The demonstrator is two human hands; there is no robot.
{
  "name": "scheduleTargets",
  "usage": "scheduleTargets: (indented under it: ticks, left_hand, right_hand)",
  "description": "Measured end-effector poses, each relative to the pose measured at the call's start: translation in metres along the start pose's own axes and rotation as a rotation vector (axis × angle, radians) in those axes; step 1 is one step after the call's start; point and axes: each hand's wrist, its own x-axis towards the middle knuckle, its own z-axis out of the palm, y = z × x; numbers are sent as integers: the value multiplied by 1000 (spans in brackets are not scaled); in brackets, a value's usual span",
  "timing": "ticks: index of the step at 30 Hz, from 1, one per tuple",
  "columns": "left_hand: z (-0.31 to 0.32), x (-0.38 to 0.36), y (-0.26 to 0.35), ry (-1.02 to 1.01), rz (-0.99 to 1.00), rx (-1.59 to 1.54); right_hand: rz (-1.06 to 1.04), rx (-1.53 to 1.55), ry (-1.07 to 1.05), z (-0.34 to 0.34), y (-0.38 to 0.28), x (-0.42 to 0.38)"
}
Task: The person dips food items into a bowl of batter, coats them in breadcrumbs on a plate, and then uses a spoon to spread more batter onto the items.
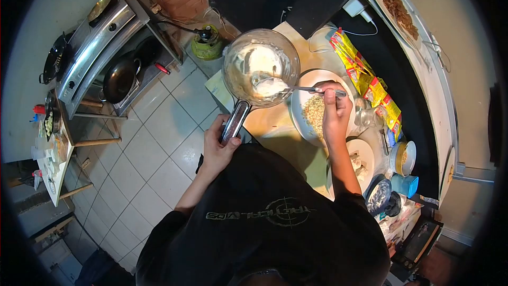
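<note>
Glass, round and smeared with white batter, the clear mixing bowl (260, 66) sits at centre frame, held out past the wooden table's (270, 122) near edge by its metal handle, around which the left hand (219, 145) is closed. Fingers of the right hand (335, 114) pinch a metal spoon (296, 89) whose tip lies in the batter, above a white plate of crumbs (317, 108). Grey floor tiles (153, 153) lie open at left, while yellow sachets (365, 79) crowd the table's right edge.

left hand (219, 145) is curled shut in a grip out front, right hand (334, 111) reaches further forward, fingers pinched closed, both forearms bare
</note>
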Motion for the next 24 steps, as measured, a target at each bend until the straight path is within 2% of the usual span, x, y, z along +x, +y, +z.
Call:
scheduleTargets:
  ticks: [3, 5, 7, 8, 11, 12, 15, 16, 20, 23, 24]
  left_hand:
    - [-2, -1, -4, -15, 27, 66]
    - [0, -1, -3, -9, 39, 68]
    - [-2, -1, -7, -16, 37, 91]
    - [-3, 0, -8, -21, 38, 114]
    - [0, 0, -5, -5, 48, 86]
    - [1, -1, -6, -1, 46, 86]
    - [3, -1, -6, 24, 38, 33]
    - [2, -1, -4, 14, 25, 53]
    - [-3, 2, -9, -11, 19, 127]
    - [5, 2, -2, 17, 81, 81]
    - [4, 3, -2, 12, 83, 81]
  right_hand:
    - [-101, -35, 39, 0, -12, 7]
    - [-97, -24, 67, 1, -17, 9]
    - [-21, -128, 0, 3, -19, 6]
    - [-127, -94, -88, 8, -16, 9]
    - [-198, -51, -30, 10, -11, 13]
    - [-126, -69, 46, 8, -17, 12]
    - [-39, -19, 13, -3, -11, 17]
    - [-55, -40, -35, -2, -14, 16]
    - [-182, -119, 13, -4, -17, 23]
    - [-202, -96, 7, -5, -19, 29]
    - [-100, -123, -48, -3, -24, 27]
